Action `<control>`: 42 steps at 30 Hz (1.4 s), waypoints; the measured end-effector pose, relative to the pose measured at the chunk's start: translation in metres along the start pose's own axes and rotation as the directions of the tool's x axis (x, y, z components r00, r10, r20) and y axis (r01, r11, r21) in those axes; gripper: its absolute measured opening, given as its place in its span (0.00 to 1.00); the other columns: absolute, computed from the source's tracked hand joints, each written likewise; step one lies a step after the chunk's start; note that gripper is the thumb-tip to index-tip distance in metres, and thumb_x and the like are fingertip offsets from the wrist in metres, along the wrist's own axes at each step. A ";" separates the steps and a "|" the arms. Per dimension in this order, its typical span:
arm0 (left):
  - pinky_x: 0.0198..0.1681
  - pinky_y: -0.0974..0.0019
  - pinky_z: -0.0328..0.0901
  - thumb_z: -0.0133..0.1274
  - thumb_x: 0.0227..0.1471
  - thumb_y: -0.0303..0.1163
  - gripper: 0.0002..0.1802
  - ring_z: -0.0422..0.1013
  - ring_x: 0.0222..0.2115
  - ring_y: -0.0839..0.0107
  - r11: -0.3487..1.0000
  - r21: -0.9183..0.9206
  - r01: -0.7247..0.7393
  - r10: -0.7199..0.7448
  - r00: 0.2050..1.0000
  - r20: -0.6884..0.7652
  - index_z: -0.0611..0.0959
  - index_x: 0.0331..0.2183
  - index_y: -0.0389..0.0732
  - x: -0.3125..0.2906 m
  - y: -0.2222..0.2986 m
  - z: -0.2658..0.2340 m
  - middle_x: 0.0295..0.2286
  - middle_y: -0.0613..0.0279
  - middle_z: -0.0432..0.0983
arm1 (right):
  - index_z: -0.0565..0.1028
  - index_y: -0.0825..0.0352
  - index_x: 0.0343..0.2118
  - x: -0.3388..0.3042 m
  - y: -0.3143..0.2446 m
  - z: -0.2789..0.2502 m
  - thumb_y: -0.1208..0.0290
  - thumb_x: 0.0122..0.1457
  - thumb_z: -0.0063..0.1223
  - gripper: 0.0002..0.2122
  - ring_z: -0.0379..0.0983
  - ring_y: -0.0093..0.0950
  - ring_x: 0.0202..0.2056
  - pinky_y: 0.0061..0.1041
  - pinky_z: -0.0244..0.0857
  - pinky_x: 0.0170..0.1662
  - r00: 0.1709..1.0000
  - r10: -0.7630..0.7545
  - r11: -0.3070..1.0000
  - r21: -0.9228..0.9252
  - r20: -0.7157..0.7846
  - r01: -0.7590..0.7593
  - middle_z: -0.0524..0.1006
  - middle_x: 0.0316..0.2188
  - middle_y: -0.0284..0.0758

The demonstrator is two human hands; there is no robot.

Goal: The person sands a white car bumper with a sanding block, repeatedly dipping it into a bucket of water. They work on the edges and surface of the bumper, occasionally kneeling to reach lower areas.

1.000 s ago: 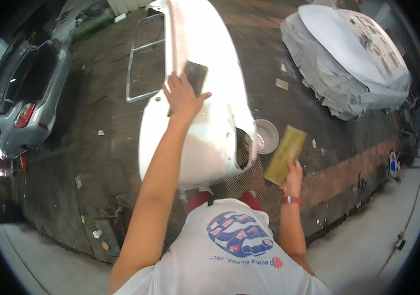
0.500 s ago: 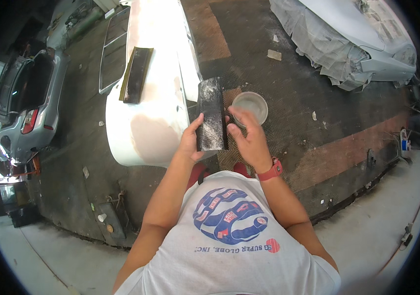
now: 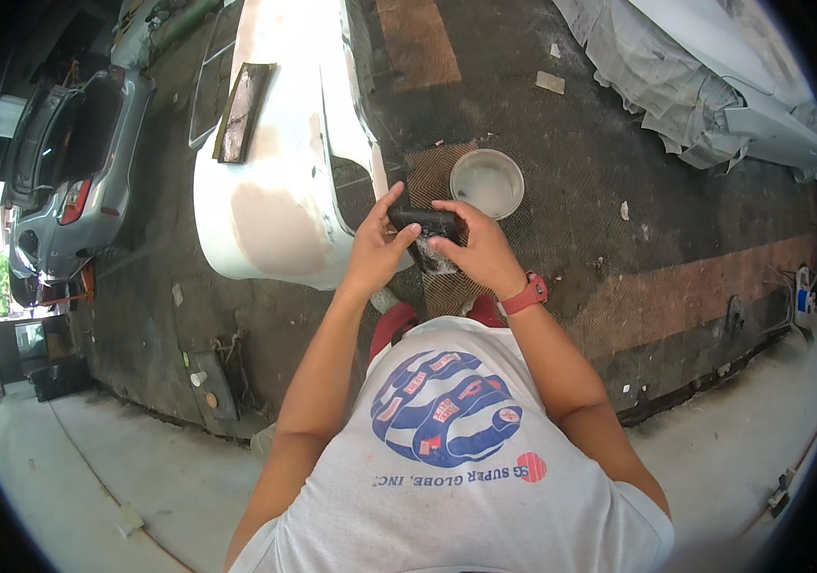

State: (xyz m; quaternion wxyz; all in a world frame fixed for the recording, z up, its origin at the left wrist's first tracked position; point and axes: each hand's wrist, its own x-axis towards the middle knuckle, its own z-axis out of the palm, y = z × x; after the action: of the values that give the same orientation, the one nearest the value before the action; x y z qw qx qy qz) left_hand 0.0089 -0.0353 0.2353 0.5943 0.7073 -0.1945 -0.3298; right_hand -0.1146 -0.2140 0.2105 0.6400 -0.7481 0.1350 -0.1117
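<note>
Between my hands is a black sheet of sandpaper [image 3: 425,223] with white residue, bent into a rounded fold near the front of my body. My left hand [image 3: 378,244] pinches its left end, thumb across the near side and fingers behind. At the right end my right hand [image 3: 481,250] grips it, its thumb pointing inward. A whitened part shows below the fold. Close by on the left lies a white car bumper [image 3: 208,215] with a beige patch. On it rests a dark, flat strip with yellowish edges [image 3: 244,113].
A round tub [image 3: 487,183] of cloudy water stands on the dark floor just beyond my right hand. A car body covered in sheeting [image 3: 695,105] stands at far right. A silver car [image 3: 93,181] with its rear hatch raised is at left.
The sandpaper went from flat and upright to bent and held crosswise. My right hand, loose beside it before, has closed on it. The view has shifted slightly.
</note>
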 end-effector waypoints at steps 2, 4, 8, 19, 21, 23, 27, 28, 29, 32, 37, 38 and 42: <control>0.49 0.70 0.68 0.67 0.63 0.31 0.36 0.72 0.42 0.75 0.940 0.339 -0.044 0.055 0.998 -0.024 0.74 0.68 0.40 0.000 -0.002 0.000 0.45 0.62 0.79 | 0.80 0.70 0.55 -0.002 0.003 -0.004 0.71 0.57 0.73 0.23 0.81 0.28 0.43 0.32 0.74 0.52 0.998 0.008 1.000 0.009 -0.066 -0.007 0.84 0.43 0.38; 0.45 0.71 0.67 0.68 0.62 0.33 0.28 0.70 0.38 0.77 0.710 0.684 -0.166 0.230 0.973 -0.003 0.81 0.61 0.37 0.003 -0.016 -0.002 0.42 0.65 0.79 | 0.81 0.70 0.52 -0.003 0.003 -0.011 0.72 0.57 0.72 0.20 0.80 0.25 0.41 0.29 0.74 0.50 0.989 -0.046 0.998 -0.040 -0.138 0.041 0.84 0.40 0.35; 0.43 0.71 0.71 0.64 0.67 0.40 0.17 0.73 0.36 0.78 0.962 0.239 -0.131 0.181 0.962 -0.203 0.84 0.51 0.40 0.014 -0.034 0.010 0.37 0.70 0.80 | 0.79 0.69 0.58 -0.001 0.021 -0.023 0.67 0.65 0.70 0.21 0.79 0.23 0.44 0.27 0.75 0.51 0.988 0.123 0.921 0.382 -0.091 -0.079 0.82 0.48 0.34; 0.43 0.72 0.72 0.62 0.69 0.43 0.12 0.77 0.37 0.80 0.931 -0.342 0.129 -0.238 0.924 -0.298 0.85 0.45 0.44 -0.007 -0.021 0.049 0.39 0.70 0.84 | 0.79 0.72 0.50 -0.014 0.025 -0.022 0.71 0.68 0.66 0.13 0.77 0.13 0.33 0.18 0.70 0.35 0.982 0.171 0.878 0.465 -0.078 -0.116 0.83 0.33 0.28; 0.42 0.74 0.70 0.64 0.67 0.41 0.12 0.77 0.35 0.82 0.956 -0.267 0.120 -0.178 0.962 -0.205 0.85 0.44 0.43 -0.003 -0.031 0.034 0.37 0.71 0.84 | 0.79 0.72 0.45 -0.013 0.033 -0.018 0.72 0.67 0.66 0.10 0.76 0.12 0.31 0.17 0.67 0.32 0.987 0.090 0.934 0.356 -0.133 -0.037 0.83 0.31 0.27; 0.40 0.75 0.68 0.66 0.66 0.39 0.11 0.76 0.33 0.83 0.968 -0.218 0.125 -0.163 0.973 -0.163 0.86 0.42 0.43 -0.006 -0.035 0.021 0.34 0.71 0.84 | 0.78 0.70 0.40 -0.016 0.022 -0.016 0.72 0.67 0.66 0.08 0.73 0.11 0.29 0.17 0.65 0.30 0.985 0.118 0.921 0.385 -0.124 -0.062 0.82 0.29 0.27; 0.36 0.75 0.65 0.68 0.64 0.37 0.09 0.73 0.30 0.85 0.971 -0.191 0.142 -0.171 0.975 -0.141 0.88 0.39 0.43 -0.006 -0.040 0.018 0.30 0.73 0.84 | 0.77 0.69 0.33 -0.018 0.034 -0.013 0.71 0.67 0.68 0.10 0.65 0.09 0.25 0.18 0.58 0.26 0.970 0.158 0.914 0.399 -0.186 -0.072 0.77 0.23 0.24; 0.35 0.75 0.64 0.68 0.64 0.37 0.08 0.73 0.29 0.85 0.971 -0.189 0.144 -0.172 0.975 -0.139 0.88 0.38 0.43 -0.009 -0.041 0.019 0.29 0.74 0.83 | 0.77 0.68 0.32 -0.018 0.031 -0.013 0.70 0.66 0.68 0.11 0.64 0.09 0.24 0.19 0.57 0.26 0.964 0.168 0.920 0.383 -0.204 -0.080 0.76 0.22 0.23; 0.35 0.75 0.64 0.68 0.64 0.37 0.08 0.73 0.29 0.85 0.973 -0.176 0.147 -0.172 0.976 -0.136 0.88 0.38 0.44 -0.011 -0.043 0.021 0.29 0.74 0.83 | 0.77 0.68 0.30 -0.020 0.027 -0.012 0.70 0.66 0.69 0.11 0.62 0.09 0.24 0.19 0.56 0.25 0.958 0.179 0.926 0.367 -0.223 -0.088 0.74 0.21 0.22; 0.35 0.74 0.64 0.67 0.65 0.38 0.09 0.72 0.29 0.85 0.982 -0.123 0.144 -0.158 0.981 -0.111 0.88 0.38 0.44 -0.014 -0.042 0.025 0.30 0.74 0.83 | 0.76 0.67 0.27 -0.023 0.022 -0.015 0.68 0.65 0.70 0.14 0.61 0.10 0.23 0.20 0.55 0.25 0.940 0.184 0.966 0.231 -0.288 -0.118 0.72 0.20 0.21; 0.38 0.73 0.66 0.65 0.66 0.37 0.09 0.73 0.30 0.84 0.978 -0.172 0.116 -0.151 0.967 -0.203 0.89 0.40 0.42 -0.010 -0.039 0.031 0.30 0.75 0.83 | 0.76 0.67 0.24 -0.025 0.032 -0.016 0.67 0.63 0.73 0.15 0.62 0.12 0.23 0.21 0.57 0.25 0.935 0.160 0.980 0.164 -0.318 -0.112 0.73 0.19 0.21; 0.38 0.73 0.66 0.65 0.66 0.37 0.09 0.73 0.30 0.83 0.972 -0.208 0.111 -0.163 0.955 -0.249 0.89 0.40 0.41 -0.010 -0.041 0.028 0.30 0.74 0.83 | 0.77 0.67 0.25 -0.025 0.034 -0.013 0.67 0.63 0.73 0.15 0.62 0.12 0.23 0.21 0.57 0.25 0.940 0.152 0.985 0.130 -0.305 -0.117 0.73 0.19 0.21; 0.38 0.73 0.69 0.66 0.65 0.38 0.08 0.75 0.31 0.84 0.984 -0.166 0.061 -0.093 0.976 -0.195 0.87 0.35 0.47 -0.006 -0.052 0.013 0.30 0.76 0.82 | 0.78 0.67 0.26 -0.025 0.028 -0.002 0.68 0.62 0.74 0.14 0.63 0.11 0.23 0.20 0.57 0.26 0.940 0.154 0.977 0.186 -0.303 -0.100 0.74 0.20 0.22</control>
State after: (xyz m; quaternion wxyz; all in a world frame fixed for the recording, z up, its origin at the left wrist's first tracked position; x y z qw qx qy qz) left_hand -0.0105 -0.0292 0.1853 0.6521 0.6946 -0.0786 -0.2936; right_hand -0.1408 -0.2115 0.1836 0.6768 -0.6537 0.2740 -0.1991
